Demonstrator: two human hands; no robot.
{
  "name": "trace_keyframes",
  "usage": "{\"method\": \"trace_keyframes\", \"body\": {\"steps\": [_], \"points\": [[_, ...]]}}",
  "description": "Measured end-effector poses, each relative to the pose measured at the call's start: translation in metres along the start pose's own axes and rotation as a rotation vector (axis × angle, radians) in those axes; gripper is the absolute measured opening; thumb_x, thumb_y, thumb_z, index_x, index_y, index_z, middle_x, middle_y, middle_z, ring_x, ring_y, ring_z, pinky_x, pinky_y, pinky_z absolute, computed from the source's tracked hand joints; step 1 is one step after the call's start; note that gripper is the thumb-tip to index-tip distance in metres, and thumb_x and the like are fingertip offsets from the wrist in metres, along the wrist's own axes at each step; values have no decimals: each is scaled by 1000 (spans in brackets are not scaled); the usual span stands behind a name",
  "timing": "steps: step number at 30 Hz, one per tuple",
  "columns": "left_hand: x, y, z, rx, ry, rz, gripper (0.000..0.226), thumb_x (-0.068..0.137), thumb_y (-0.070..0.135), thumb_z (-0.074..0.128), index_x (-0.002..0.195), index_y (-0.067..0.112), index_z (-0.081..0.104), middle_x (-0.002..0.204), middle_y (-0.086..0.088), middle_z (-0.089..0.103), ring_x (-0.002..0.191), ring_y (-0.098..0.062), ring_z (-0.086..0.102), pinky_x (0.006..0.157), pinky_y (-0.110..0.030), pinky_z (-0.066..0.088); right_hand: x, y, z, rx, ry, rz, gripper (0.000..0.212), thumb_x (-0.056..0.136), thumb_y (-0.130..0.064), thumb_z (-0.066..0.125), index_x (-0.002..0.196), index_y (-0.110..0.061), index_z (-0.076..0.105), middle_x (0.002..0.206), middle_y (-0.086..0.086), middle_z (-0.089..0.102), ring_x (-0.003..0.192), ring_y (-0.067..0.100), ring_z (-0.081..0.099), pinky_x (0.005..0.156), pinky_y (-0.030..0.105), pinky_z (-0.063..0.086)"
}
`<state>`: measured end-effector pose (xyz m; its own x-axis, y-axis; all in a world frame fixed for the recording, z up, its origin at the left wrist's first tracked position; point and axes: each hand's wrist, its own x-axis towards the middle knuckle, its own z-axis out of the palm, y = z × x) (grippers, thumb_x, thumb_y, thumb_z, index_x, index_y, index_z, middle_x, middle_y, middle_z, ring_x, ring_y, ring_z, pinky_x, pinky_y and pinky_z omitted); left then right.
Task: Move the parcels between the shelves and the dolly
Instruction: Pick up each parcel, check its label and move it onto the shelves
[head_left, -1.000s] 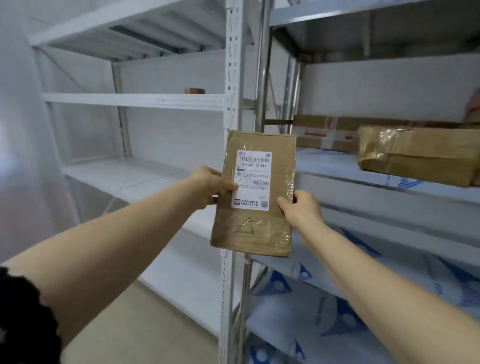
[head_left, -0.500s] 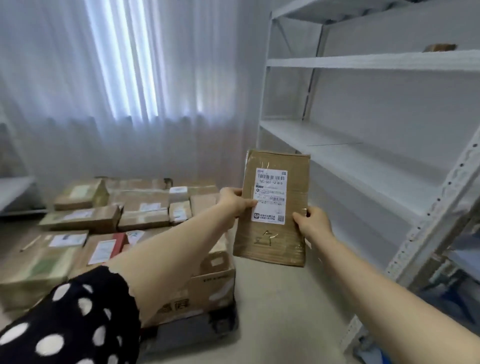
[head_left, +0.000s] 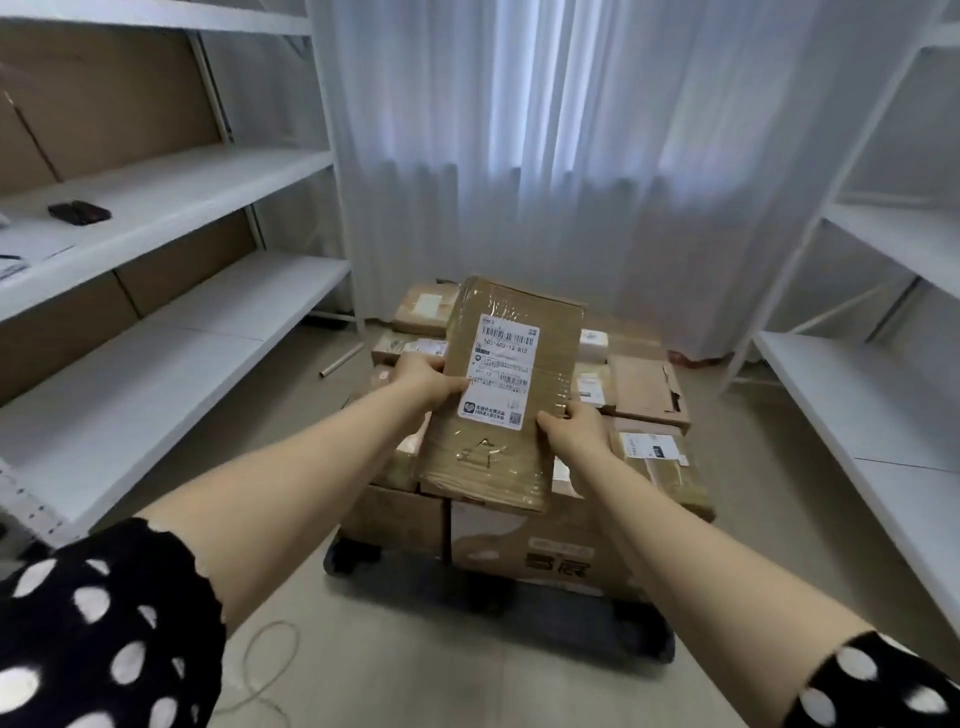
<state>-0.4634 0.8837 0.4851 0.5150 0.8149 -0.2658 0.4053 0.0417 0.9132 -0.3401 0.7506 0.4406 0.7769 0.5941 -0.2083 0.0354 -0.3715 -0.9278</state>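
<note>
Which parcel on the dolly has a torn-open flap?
The plain brown box at the far right, just beyond the right hand; its flap gapes, showing a dark gap. The others look sealed.

A flat parcel (head_left: 519, 457) of brown cardboard under clear tape, its white barcode label facing the camera, is held tilted at the centre of the frame. The left hand (head_left: 426, 382) grips its left edge and the right hand (head_left: 574, 428) its right edge, above the pile. The other parcels (head_left: 647, 395), brown labelled boxes of mixed sizes, sit stacked close together on the dark wheeled dolly (head_left: 571, 608) at lower centre, while white metal shelves (head_left: 171, 176) run along the left and right sides of the frame.
</note>
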Motion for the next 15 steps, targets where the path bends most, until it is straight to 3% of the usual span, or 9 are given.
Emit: {"method": "trace_keyframes", "body": {"steps": [4, 9, 12, 15], "points": [[37, -11, -58, -69, 80, -33, 45, 84, 13, 72, 127, 14, 60, 118, -6, 67, 100, -23, 65, 85, -34, 53, 36, -23, 67, 1, -88, -37, 16, 91, -12, 56, 105, -12, 64, 103, 2, 67, 94, 20, 61, 82, 32, 50], [101, -18, -118, -135, 153, -83, 44, 87, 8, 66, 130, 15, 58, 115, -8, 66, 83, -18, 62, 65, -27, 50, 91, -51, 149, 9, -166, -61, 15, 91, -12, 56, 103, -16, 63, 102, 2, 65, 96, 21, 61, 86, 35, 51], [153, -18, -147, -123, 195, -91, 46, 84, 6, 69, 129, 14, 59, 115, -8, 67, 90, -21, 64, 72, -30, 50, 136, -66, 192, 20, -200, -58, 21, 90, -11, 57, 110, -12, 62, 110, 5, 67, 103, 24, 62, 95, 40, 50], [206, -16, -170, -92, 234, -109, 44, 83, 7, 71, 125, 12, 61, 114, -8, 68, 96, -23, 65, 79, -32, 52, 190, -84, 231, 26, -220, -36, 21, 89, -11, 57, 109, -12, 61, 112, 4, 67, 103, 23, 63, 93, 38, 51]]}}
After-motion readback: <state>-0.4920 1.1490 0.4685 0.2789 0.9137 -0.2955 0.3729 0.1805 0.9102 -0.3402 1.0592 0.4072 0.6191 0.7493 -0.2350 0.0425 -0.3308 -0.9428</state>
